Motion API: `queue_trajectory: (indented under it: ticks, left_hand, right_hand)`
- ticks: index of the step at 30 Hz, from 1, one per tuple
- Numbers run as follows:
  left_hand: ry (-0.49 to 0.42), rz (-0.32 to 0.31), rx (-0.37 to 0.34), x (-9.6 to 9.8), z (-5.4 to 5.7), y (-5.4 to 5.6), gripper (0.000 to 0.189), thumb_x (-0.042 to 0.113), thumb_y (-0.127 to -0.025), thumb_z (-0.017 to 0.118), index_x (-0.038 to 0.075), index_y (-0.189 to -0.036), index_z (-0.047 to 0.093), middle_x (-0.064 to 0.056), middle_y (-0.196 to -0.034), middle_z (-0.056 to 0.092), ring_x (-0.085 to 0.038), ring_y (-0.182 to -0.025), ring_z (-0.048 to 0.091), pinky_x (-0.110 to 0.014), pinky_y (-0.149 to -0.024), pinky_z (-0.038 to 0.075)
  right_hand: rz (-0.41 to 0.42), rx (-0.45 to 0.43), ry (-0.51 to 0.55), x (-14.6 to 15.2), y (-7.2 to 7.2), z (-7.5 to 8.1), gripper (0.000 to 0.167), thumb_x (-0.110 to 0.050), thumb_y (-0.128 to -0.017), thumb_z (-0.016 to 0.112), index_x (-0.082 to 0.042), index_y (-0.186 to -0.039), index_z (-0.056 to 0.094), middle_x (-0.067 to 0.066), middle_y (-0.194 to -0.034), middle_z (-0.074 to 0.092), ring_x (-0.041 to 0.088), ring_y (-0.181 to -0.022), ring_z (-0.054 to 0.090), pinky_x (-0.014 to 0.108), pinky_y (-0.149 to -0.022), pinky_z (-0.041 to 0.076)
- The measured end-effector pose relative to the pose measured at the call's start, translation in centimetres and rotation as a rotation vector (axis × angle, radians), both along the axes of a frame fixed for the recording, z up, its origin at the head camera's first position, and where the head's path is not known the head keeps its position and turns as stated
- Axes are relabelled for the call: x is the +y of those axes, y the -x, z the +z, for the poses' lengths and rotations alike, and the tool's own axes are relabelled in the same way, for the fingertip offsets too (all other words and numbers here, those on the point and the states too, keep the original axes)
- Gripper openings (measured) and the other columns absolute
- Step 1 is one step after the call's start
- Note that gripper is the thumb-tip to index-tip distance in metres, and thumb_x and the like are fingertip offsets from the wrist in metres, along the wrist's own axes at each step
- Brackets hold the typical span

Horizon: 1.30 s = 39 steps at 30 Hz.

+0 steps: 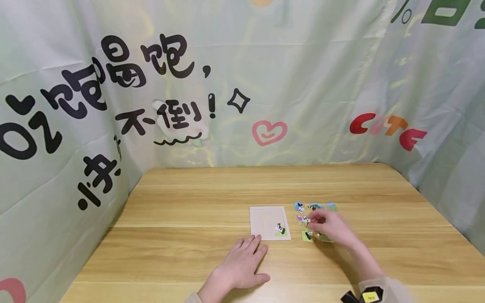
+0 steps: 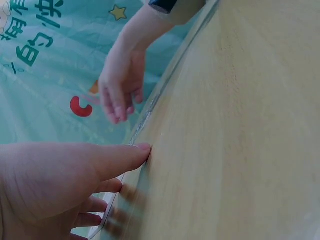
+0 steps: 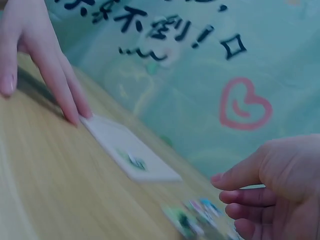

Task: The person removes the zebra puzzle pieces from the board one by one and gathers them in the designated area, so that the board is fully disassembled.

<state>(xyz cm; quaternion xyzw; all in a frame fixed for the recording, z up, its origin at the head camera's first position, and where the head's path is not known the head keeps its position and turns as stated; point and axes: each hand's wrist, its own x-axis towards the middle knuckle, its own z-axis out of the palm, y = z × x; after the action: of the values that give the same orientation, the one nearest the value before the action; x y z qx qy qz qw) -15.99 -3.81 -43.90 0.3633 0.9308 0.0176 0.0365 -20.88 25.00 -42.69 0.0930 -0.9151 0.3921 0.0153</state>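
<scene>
A pale puzzle tray point(image 1: 261, 216) lies flat on the table, with one puzzle piece point(image 1: 281, 229) showing a black-and-white animal in its lower right corner. My left hand point(image 1: 244, 261) is spread flat, its fingertips at the tray's near left edge. To the right of the tray several loose pieces point(image 1: 307, 236) with coloured pictures lie in rough rows. Just above them hovers my right hand point(image 1: 329, 226), which covers part of the group. In the right wrist view, the thumb and fingers of the right hand point(image 3: 280, 187) are loosely bent and apart, with nothing between them.
A wood-grain table point(image 1: 182, 202) extends around the tray on all sides. Behind and beside it hangs a pale printed curtain point(image 1: 303, 84) with writing and a pink heart. A dark strap with a yellow label point(image 1: 370, 297) sits on the right wrist.
</scene>
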Motion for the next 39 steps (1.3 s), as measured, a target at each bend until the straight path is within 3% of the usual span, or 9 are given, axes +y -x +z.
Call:
queue_trajectory:
  ticks: [12,22,28,39]
  left_hand:
    - [0.019,-0.008,0.006,0.3,0.2,-0.1,0.072,0.061,-0.085,0.050,0.016,-0.140,0.042,-0.011,-0.148,0.031,-0.025,-0.135,0.028,-0.042,-0.108,0.025]
    - [0.010,-0.007,0.006,0.2,-0.3,0.0,0.072,0.061,-0.085,0.050,0.016,-0.140,0.042,-0.011,-0.148,0.031,-0.026,-0.135,0.028,-0.042,-0.109,0.025]
    - [0.004,-0.006,0.017,0.0,-0.2,0.0,0.072,0.060,-0.085,0.050,0.015,-0.139,0.042,-0.012,-0.147,0.032,-0.027,-0.135,0.028,-0.042,-0.108,0.025]
    - [0.009,0.001,0.015,-0.1,-0.1,0.1,0.071,0.060,-0.084,0.052,0.015,-0.139,0.043,-0.011,-0.147,0.032,-0.025,-0.134,0.029,-0.041,-0.108,0.026]
  right_hand:
    - [0.112,-0.056,0.068,-4.7,1.5,-0.7,0.020,-0.003,-0.077,0.070,0.000,-0.096,0.064,0.002,-0.078,0.058,0.016,-0.073,0.053,0.026,-0.061,0.046]
    - [0.164,0.005,-0.054,-6.3,1.4,-1.8,0.031,-0.006,-0.069,0.076,0.001,-0.098,0.066,0.002,-0.081,0.050,0.017,-0.075,0.044,0.029,-0.065,0.040]
    - [0.136,-0.008,-0.112,-6.9,1.3,-1.5,0.027,-0.006,-0.068,0.077,-0.004,-0.093,0.066,0.001,-0.082,0.049,0.017,-0.076,0.043,0.031,-0.067,0.039]
    - [0.119,-0.032,-0.114,-7.3,1.8,-1.2,0.030,-0.002,-0.066,0.078,-0.009,-0.088,0.059,0.000,-0.080,0.052,0.015,-0.073,0.046,0.031,-0.067,0.042]
